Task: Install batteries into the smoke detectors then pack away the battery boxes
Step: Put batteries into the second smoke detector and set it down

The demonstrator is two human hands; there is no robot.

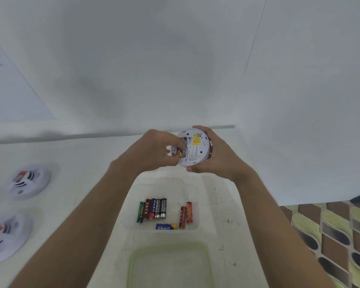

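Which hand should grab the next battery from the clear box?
Left. The left hand only fingers the battery slot, above the clear box; the right hand cradles the smoke detector and likely should not let go.

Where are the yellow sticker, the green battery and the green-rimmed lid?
Yellow sticker (196,140), head view, its middle.
Green battery (141,212), head view, mid-body.
Green-rimmed clear plastic lid (208,258), head view, right rim.

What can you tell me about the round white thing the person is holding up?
It is a round white plastic smoke detector, held above the table with its back facing the camera. The back shows a yellow sticker, small printed text and a few dark slots. The right hand grips its right edge. The left hand covers its left side, where fingers press a blue-and-yellow battery into an opening.
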